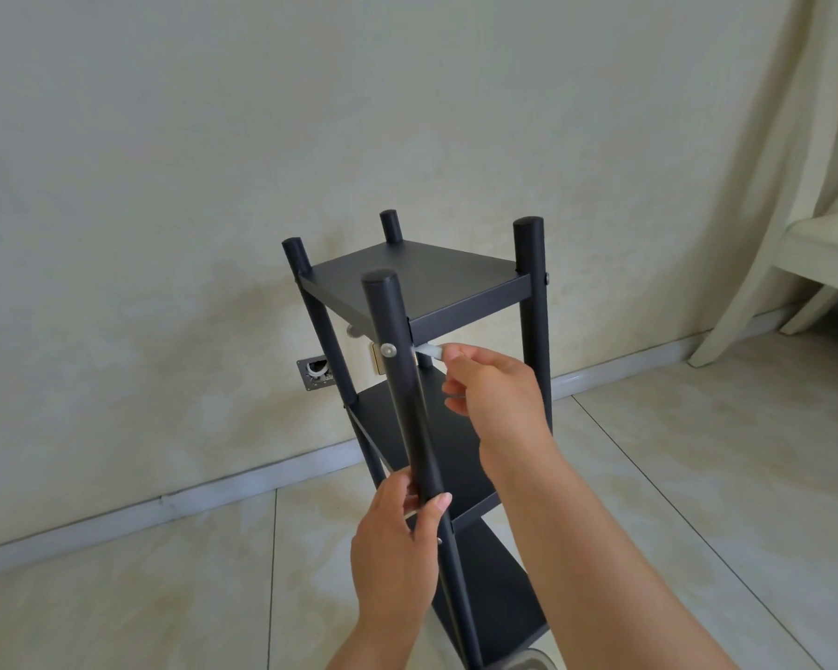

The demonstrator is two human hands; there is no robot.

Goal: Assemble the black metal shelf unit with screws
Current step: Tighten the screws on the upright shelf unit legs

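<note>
The near post (402, 389) is gripped by the left hand (397, 539) while a pale tool (429, 351), pinched in the right hand (494, 394), is set beside the top screw (388, 350), judged next to need tightening.

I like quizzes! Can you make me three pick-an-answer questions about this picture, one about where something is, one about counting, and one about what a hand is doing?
1. Where is the round silver screw head?
A. on the near post, just below the top shelf
B. on the floor tiles
C. on the curtain

2. How many round post tops stick up above the flat black metal top shelf?
A. two
B. four
C. six

3. What is the left hand doing?
A. lying flat on the floor
B. gripping the near black round metal post
C. pulling the curtain

Answers: 1 A, the screw head sits on the near post beside the shelf's front edge. 2 B, one post top rises at each corner. 3 B, its fingers and thumb wrap round the post, while the right hand holds a small whitish tool at the joint.
</note>
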